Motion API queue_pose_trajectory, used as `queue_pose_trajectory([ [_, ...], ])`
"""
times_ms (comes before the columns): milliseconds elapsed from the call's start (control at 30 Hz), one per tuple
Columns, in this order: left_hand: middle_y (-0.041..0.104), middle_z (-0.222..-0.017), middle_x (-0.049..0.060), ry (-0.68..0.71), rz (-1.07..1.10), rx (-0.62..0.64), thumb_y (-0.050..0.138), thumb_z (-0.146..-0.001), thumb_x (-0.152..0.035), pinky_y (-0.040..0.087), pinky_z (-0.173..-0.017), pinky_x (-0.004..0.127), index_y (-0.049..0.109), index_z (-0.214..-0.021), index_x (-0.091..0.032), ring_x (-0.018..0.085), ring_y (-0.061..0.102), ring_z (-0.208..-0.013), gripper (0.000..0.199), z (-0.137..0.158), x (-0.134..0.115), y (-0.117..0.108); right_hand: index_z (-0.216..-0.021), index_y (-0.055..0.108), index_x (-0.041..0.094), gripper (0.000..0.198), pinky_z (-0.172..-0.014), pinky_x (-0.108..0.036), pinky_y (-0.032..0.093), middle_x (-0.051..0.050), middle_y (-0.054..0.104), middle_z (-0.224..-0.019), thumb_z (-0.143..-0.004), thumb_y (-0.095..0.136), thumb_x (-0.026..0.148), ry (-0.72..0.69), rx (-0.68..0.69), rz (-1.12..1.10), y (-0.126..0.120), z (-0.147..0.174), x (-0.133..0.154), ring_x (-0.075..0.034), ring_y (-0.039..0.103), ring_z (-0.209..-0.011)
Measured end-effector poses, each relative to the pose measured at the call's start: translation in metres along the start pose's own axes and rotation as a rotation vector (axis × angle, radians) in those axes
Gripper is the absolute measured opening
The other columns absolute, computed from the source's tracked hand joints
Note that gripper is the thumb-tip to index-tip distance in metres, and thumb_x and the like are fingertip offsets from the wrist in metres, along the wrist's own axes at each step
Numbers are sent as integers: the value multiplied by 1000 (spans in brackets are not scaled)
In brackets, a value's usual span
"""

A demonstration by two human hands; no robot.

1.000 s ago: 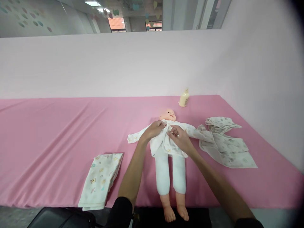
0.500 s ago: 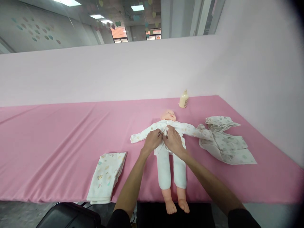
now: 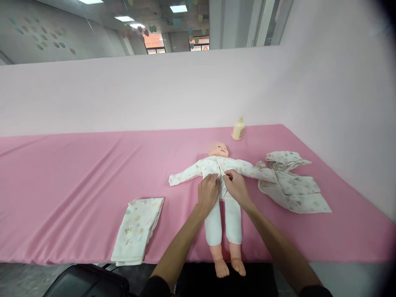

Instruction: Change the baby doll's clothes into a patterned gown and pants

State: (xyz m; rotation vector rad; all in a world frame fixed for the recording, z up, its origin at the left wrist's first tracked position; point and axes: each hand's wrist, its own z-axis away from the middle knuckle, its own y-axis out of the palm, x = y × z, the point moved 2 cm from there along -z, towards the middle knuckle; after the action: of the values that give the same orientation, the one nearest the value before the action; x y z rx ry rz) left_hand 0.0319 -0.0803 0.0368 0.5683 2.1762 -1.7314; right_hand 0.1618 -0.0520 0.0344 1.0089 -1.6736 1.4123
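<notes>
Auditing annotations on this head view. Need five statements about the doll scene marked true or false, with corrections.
1. The left hand and right hand are at the front of the white patterned cloth top on the peach-coloured plastic doll. True.
2. The cream-coloured pump bottle lies on its side. False: it stands upright.
3. The doll's bare feet extend past the near edge of the pink fabric-covered table. True.
4. The folded white patterned cloth lies to the person's right of the doll. False: it lies to the left, near the table's near edge.
5. The doll's legs are bare all the way up. False: white fabric covers them down to the lower legs.
</notes>
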Motion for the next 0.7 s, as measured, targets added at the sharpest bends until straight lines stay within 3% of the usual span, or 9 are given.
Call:
queue_pose_trajectory([
  [133,68,-101,6,94,-61,-30,39,-102,-21,36,-70,29,66,-112,-20,19,62,-89,29,7,-7,2,-93,66,21,20,-75,-36,49,-5,71,-91,-80,54,30,16,17,-104,-5,5,-6,-22,64,-81],
  [267,68,-100,7,126,-91,-62,38,-103,-21,38,-72,30,67,-112,-19,19,62,-88,31,10,-8,5,-108,63,20,32,-73,-36,48,-4,67,-90,-77,58,29,25,18,-20,-9,13,-11,-22,63,-79],
  [467,69,-95,8,40,-103,-107,37,-103,-22,41,-72,31,67,-111,-18,21,63,-87,32,12,-7,10,-86,64,22,16,-71,-35,44,-3,60,-85,-81,50,24,-64,1,116,-12,20,-9,-21,57,-76],
  [700,69,-100,8,101,-64,-162,39,-100,-14,45,-78,33,63,-123,-16,23,63,-95,34,16,-7,14,-90,69,21,22,-72,-35,45,-4,68,-86,-88,54,36,26,16,-98,-16,20,-7,-22,60,-77],
])
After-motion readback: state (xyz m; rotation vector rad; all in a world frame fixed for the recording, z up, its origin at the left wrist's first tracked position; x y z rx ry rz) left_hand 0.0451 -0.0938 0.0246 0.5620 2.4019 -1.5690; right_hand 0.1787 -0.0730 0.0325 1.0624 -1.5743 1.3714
